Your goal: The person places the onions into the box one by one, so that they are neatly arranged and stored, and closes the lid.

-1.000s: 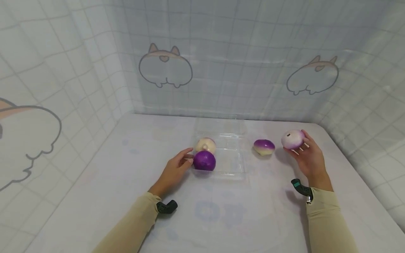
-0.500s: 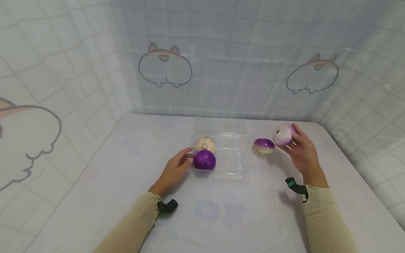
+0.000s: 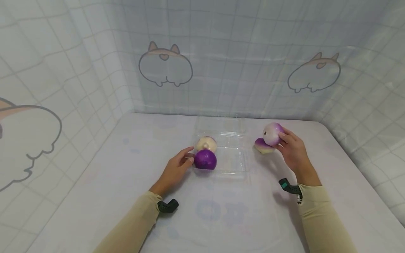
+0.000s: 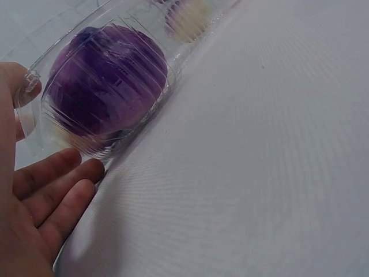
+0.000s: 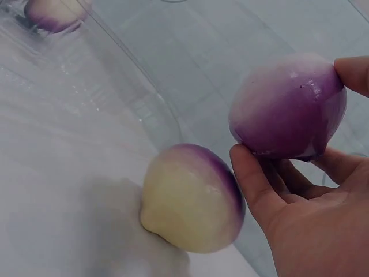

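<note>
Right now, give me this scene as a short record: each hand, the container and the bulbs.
Left hand: at the container's left side, fingers touching it
Right hand: gripping a white-and-purple bulb, raised off the table
Container: clear, lid open on the far side
Inside container: deep-purple bulb nearer the person, cream bulb beyond it, both on the left
Outside container: purple-and-cream bulb on the table, right of it

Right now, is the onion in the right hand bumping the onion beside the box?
Apart. The right wrist view shows a gap between the held onion and the lower onion; in the head view they merely overlap.
</note>
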### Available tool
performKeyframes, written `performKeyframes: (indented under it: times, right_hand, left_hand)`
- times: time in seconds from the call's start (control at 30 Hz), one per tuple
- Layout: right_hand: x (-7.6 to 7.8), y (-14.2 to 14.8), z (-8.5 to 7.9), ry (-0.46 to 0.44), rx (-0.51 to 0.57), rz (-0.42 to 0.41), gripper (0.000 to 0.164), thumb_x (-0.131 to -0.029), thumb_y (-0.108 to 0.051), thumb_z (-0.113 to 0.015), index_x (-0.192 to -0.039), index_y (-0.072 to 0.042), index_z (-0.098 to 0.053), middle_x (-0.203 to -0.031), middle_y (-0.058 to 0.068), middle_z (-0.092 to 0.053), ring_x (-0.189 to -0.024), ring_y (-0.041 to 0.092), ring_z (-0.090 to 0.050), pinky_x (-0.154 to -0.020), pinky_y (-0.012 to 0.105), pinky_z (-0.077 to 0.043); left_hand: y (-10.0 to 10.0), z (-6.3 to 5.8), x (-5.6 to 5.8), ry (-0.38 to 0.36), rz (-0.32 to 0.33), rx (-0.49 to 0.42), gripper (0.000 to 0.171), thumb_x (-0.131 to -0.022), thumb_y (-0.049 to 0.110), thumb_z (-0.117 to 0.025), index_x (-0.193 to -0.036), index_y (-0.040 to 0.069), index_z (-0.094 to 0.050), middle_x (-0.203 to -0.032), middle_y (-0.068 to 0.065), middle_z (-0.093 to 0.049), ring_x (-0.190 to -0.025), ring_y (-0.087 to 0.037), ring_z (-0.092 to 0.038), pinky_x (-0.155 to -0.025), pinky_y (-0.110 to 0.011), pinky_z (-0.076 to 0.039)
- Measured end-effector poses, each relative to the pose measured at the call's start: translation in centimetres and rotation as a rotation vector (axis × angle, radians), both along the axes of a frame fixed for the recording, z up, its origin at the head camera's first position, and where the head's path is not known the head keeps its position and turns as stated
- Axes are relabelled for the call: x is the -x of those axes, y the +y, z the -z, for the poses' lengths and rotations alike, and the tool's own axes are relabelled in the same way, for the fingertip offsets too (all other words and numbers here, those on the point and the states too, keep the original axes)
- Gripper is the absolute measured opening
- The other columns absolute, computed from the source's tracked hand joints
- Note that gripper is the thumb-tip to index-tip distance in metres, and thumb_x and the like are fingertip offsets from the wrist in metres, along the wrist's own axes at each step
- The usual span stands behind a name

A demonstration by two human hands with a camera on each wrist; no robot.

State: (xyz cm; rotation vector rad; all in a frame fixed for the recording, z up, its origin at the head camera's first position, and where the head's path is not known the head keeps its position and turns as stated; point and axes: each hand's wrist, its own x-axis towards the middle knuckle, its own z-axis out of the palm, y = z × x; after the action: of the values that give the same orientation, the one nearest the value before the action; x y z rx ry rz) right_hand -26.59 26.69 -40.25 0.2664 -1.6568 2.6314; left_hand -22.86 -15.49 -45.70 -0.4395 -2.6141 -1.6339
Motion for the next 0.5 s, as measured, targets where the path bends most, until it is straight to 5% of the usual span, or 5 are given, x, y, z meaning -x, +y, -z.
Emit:
performKeyframes:
  times: [0.17,0.33,0.5]
  right_hand:
    - [-0.1,-0.9,-0.3,0.016,-0.105,0.016,0.038,-0.103,-0.014,-0.056,-0.139,-0.003,-0.047,-0.134,0.005,-0.048,-0.119,0.016,-0.053,-0.097,0.024,-0.048]
    - [-0.1,-1.7,-0.6,-0.004,-0.25,0.024,0.056,-0.103,-0.02,-0.058,-0.15,0.0,-0.036,-0.147,0.013,-0.037,-0.13,0.022,-0.045,-0.107,0.027,-0.041]
    - [-0.3,-2.5,-0.5,-0.019,-0.324,0.029,0.065,-0.101,-0.025,-0.062,-0.154,0.0,-0.033,-0.151,0.018,-0.033,-0.126,0.023,-0.049,-0.101,0.026,-0.046]
  left_hand:
    - [0.0,0.2,0.1,0.021,0.005,-0.001,0.046,-0.104,0.028,-0.055,-0.149,0.022,-0.047,-0.128,-0.002,-0.064,-0.114,-0.019,-0.062,-0.098,-0.044,-0.049]
    - [-0.1,0.3,0.3,0.023,0.007,-0.003,0.046,-0.104,0.028,-0.056,-0.149,0.023,-0.047,-0.128,-0.001,-0.064,-0.114,-0.018,-0.061,-0.099,-0.043,-0.048]
    - [-0.1,0.3,0.2,0.013,0.003,0.009,0.046,-0.104,0.029,-0.056,-0.149,0.023,-0.047,-0.128,-0.002,-0.064,-0.114,-0.019,-0.061,-0.099,-0.043,-0.048]
